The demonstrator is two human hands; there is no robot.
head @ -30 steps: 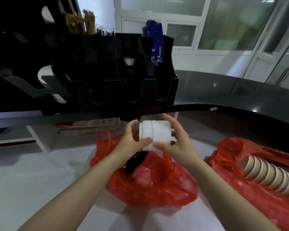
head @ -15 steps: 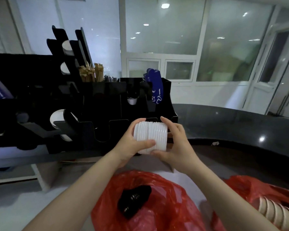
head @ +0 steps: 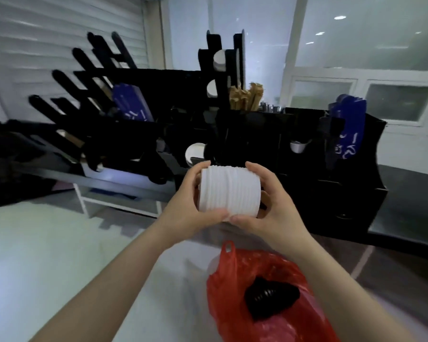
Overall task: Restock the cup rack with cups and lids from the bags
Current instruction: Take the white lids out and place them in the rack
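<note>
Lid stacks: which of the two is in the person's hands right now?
The white stack, held sideways between the left hand and right hand. The black stack lies in the red bag below, untouched.

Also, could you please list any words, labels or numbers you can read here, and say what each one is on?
Right blue pack, standing in the black rack: white characters, too blurred to read.
Left blue pack: faint white marks, too blurred to read.
White lid stack: no text visible.
Red bag: no text visible.
</note>
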